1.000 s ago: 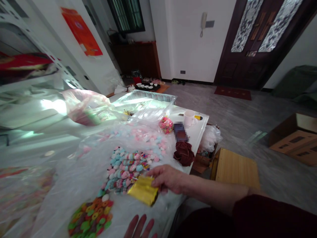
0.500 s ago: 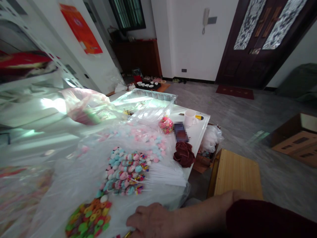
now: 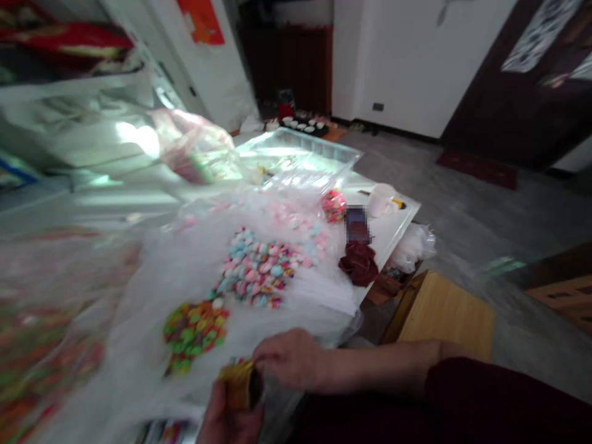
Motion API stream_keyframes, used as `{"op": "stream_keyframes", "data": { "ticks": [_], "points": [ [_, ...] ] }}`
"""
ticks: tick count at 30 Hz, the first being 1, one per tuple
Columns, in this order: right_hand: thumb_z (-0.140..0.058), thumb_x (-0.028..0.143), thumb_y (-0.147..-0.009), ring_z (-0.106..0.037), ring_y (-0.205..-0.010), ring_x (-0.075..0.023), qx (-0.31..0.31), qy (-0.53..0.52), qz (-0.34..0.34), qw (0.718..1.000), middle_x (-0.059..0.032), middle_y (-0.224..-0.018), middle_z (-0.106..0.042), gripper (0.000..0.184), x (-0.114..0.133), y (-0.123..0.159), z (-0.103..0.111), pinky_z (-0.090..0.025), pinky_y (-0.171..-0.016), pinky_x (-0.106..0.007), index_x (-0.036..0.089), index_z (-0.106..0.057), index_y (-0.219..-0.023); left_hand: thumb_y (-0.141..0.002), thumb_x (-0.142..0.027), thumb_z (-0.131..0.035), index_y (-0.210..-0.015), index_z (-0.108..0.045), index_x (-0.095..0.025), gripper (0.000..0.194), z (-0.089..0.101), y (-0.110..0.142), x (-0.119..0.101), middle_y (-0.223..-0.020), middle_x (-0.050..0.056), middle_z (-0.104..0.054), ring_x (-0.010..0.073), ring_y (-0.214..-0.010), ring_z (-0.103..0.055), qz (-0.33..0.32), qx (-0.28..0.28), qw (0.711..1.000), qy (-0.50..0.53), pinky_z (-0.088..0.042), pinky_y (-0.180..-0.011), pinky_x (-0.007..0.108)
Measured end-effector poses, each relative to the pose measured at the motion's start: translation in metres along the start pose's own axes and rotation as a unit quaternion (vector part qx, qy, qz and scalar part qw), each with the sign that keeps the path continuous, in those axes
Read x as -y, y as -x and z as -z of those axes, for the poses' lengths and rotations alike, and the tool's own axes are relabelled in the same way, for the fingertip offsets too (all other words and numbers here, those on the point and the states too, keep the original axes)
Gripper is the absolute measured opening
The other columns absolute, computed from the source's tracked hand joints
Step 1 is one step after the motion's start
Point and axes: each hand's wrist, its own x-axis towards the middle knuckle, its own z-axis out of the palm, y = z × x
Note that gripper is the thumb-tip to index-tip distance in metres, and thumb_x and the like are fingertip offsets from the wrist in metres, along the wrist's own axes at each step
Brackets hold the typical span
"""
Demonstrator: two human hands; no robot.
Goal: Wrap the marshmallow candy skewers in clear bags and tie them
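At the bottom of the view my left hand (image 3: 231, 419) is closed round a shiny gold foil piece (image 3: 238, 383) with a dark opening on its right side. My right hand (image 3: 293, 359) reaches in from the right, fingers pinched at the foil's upper right edge; what lies between them is blurred. Just beyond is a pile of green, orange and red ring-shaped candies (image 3: 197, 336). Behind it lie pink, blue and white candies (image 3: 259, 265), with white sticks (image 3: 326, 291) to their right. Clear plastic sheeting (image 3: 152, 308) lies beneath them.
A bag of colourful sweets (image 3: 50, 333) lies at left. Toward the table's right edge are a maroon cloth (image 3: 359, 264), a pink-wrapped ball (image 3: 333, 205) and a white mug (image 3: 382, 200). A clear tray (image 3: 319, 148) stands behind. A wooden stool (image 3: 446, 317) is at right.
My left hand has come into view with the gold foil piece. My right hand has drawn up to it with fingers pinched. The view has swung left and down.
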Motion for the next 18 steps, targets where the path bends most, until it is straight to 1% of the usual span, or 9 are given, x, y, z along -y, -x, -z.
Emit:
{"op": "stream_keyframes", "data": {
  "ticks": [2,4,6,8,10,12,13,15,18],
  "points": [
    [-0.050,0.024,-0.084,-0.057,-0.059,-0.0101,0.012,-0.187,-0.119,0.975,0.0032,-0.067,-0.060,0.018,0.001,-0.001,0.004,-0.045,-0.052,-0.019,0.018,-0.066,-0.089,-0.094,-0.020,-0.041,-0.102,-0.069,-0.024,0.030,0.005,0.006,0.007,-0.084,0.004,-0.075,0.0212,-0.089,-0.069,0.048,-0.055,0.994,0.079,-0.055,-0.079,0.040],
    [-0.050,0.024,-0.081,-0.048,-0.047,-0.0076,0.020,-0.297,-0.200,0.934,0.0054,-0.056,-0.051,0.017,-0.004,-0.002,0.007,-0.040,-0.045,-0.018,0.016,-0.064,-0.084,-0.095,-0.016,-0.040,-0.098,-0.069,-0.018,0.030,0.009,0.010,0.011,-0.082,0.005,-0.075,0.0183,-0.079,-0.071,0.139,-0.099,0.933,0.318,-0.056,-0.076,0.037],
    [-0.052,0.025,-0.078,-0.045,-0.046,-0.0068,-0.015,-0.319,-0.204,0.925,0.0058,-0.058,-0.050,0.016,-0.009,-0.002,0.009,-0.039,-0.046,-0.018,0.016,-0.064,-0.085,-0.096,-0.019,-0.040,-0.093,-0.069,-0.016,0.029,0.010,0.012,0.010,-0.078,0.006,-0.075,0.0183,-0.072,-0.071,0.172,-0.099,0.885,0.421,-0.057,-0.070,0.035],
    [-0.054,0.025,-0.077,-0.048,-0.052,-0.0084,-0.064,-0.274,-0.155,0.947,0.0035,-0.064,-0.054,0.015,-0.010,0.004,0.009,-0.042,-0.050,-0.020,0.017,-0.064,-0.084,-0.096,-0.021,-0.041,-0.088,-0.068,-0.014,0.030,0.010,0.014,0.008,-0.078,0.007,-0.075,0.0184,-0.070,-0.071,0.170,-0.114,0.868,0.453,-0.057,-0.068,0.034],
    [-0.053,0.026,-0.081,-0.054,-0.064,-0.0114,-0.107,-0.180,-0.059,0.976,-0.0003,-0.072,-0.057,0.015,-0.005,0.015,0.009,-0.046,-0.059,-0.023,0.018,-0.066,-0.085,-0.096,-0.021,-0.041,-0.087,-0.068,-0.014,0.029,0.010,0.016,0.007,-0.080,0.007,-0.075,0.0180,-0.071,-0.071,0.164,-0.127,0.866,0.456,-0.057,-0.070,0.034],
    [-0.048,0.024,-0.088,-0.057,-0.076,-0.0136,-0.108,-0.062,0.055,0.991,-0.0035,-0.081,-0.059,0.019,0.006,0.025,0.006,-0.047,-0.068,-0.025,0.019,-0.067,-0.087,-0.097,-0.023,-0.041,-0.088,-0.068,-0.015,0.030,0.013,0.017,0.007,-0.082,0.006,-0.075,0.0174,-0.073,-0.071,0.164,-0.119,0.867,0.455,-0.057,-0.072,0.034],
    [-0.045,0.022,-0.090,-0.056,-0.080,-0.0145,-0.095,0.000,0.103,0.990,-0.0047,-0.084,-0.060,0.022,0.011,0.028,0.004,-0.047,-0.072,-0.026,0.019,-0.067,-0.090,-0.097,-0.023,-0.040,-0.089,-0.068,-0.015,0.030,0.015,0.016,0.009,-0.082,0.006,-0.075,0.0172,-0.075,-0.071,0.167,-0.107,0.866,0.458,-0.057,-0.074,0.034],
    [-0.042,0.018,-0.092,-0.054,-0.085,-0.0165,-0.077,0.110,0.157,0.979,-0.0075,-0.093,-0.060,0.024,0.019,0.031,-0.001,-0.046,-0.075,-0.028,0.018,-0.065,-0.098,-0.097,-0.023,-0.039,-0.092,-0.068,-0.015,0.031,0.019,0.015,0.011,-0.084,0.007,-0.075,0.0176,-0.078,-0.071,0.173,-0.077,0.861,0.472,-0.056,-0.079,0.035],
    [-0.043,0.013,-0.090,-0.051,-0.088,-0.0193,-0.082,0.210,0.151,0.962,-0.0103,-0.100,-0.060,0.023,0.021,0.028,-0.009,-0.045,-0.078,-0.031,0.015,-0.063,-0.102,-0.097,-0.022,-0.039,-0.094,-0.069,-0.015,0.031,0.022,0.016,0.015,-0.088,0.008,-0.075,0.0188,-0.082,-0.071,0.160,-0.044,0.855,0.492,-0.055,-0.082,0.037]
  ]
}}
